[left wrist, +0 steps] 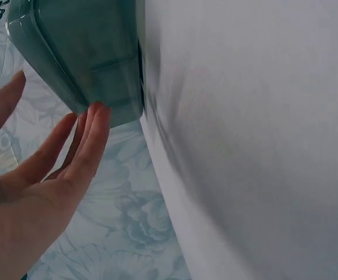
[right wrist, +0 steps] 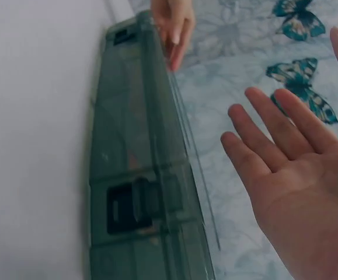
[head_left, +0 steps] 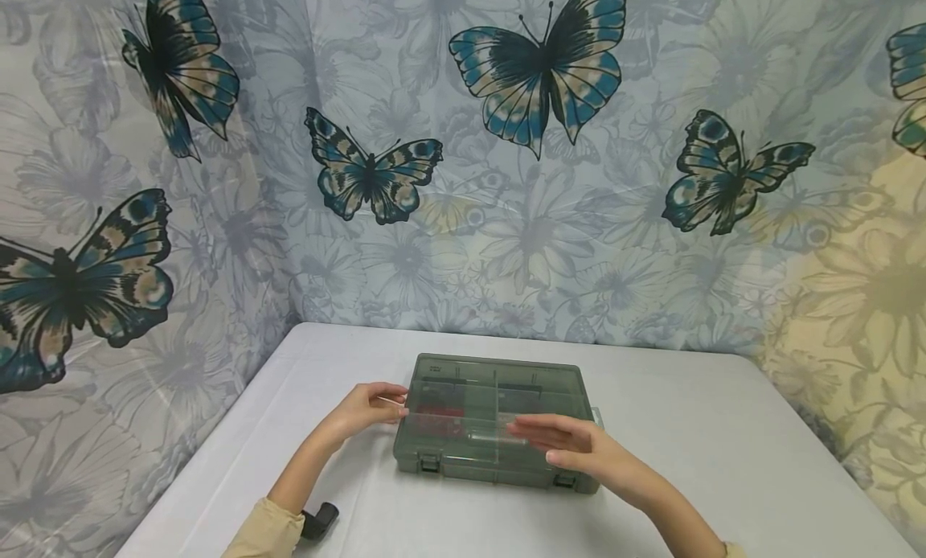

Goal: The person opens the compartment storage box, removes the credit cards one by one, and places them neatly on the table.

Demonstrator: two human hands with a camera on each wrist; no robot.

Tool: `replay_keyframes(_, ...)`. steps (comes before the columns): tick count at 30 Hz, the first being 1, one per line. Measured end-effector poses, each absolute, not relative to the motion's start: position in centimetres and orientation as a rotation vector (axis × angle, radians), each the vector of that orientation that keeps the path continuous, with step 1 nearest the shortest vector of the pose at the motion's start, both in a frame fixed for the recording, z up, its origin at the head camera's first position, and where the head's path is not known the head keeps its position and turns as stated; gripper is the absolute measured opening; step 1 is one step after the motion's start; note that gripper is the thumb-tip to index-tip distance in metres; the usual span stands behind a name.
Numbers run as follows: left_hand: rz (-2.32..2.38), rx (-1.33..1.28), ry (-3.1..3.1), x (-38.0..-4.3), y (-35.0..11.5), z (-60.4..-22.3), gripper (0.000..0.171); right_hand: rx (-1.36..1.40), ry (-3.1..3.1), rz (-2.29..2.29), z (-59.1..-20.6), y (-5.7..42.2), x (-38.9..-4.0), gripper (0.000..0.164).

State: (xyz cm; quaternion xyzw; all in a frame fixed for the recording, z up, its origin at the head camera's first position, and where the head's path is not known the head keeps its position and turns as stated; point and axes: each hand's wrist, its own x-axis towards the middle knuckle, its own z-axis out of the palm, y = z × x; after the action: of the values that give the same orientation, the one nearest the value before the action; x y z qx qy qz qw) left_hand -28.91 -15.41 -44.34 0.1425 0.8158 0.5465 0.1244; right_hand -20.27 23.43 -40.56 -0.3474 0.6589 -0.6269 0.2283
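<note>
A translucent green plastic storage case (head_left: 463, 465) lies on the table with its lid down and two latches along the front. Through the lid show a red item and dark shapes. Something thin and clear (head_left: 596, 417) juts past the case's right side, and its edge also shows above the lid in the right wrist view. My left hand (head_left: 365, 407) is at the case's left side, its fingertips right by the wall and its thumb spread away. Over the front right of the lid, my right hand (head_left: 579, 445) hovers with straight fingers and an empty palm.
The case stands on a white-covered table (head_left: 687, 429). Behind and left hangs a butterfly-patterned cloth (head_left: 542, 244). A small black object (head_left: 320, 522) shows beside the left sleeve (head_left: 264, 530).
</note>
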Motion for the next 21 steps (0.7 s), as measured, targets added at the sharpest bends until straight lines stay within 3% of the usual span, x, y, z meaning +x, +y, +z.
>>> replay_keyframes(15,1.435,0.793,2.395,-28.8,-15.4,-43.5,0.092,-0.777,2.228,-1.685,-40.5,27.9,-20.3,0.05)
replay_keyframes(21,1.396,0.859,2.363,-28.3,-15.3,-43.4,0.099,-0.709,2.259,-1.709,-41.1,29.0,-20.3,0.052)
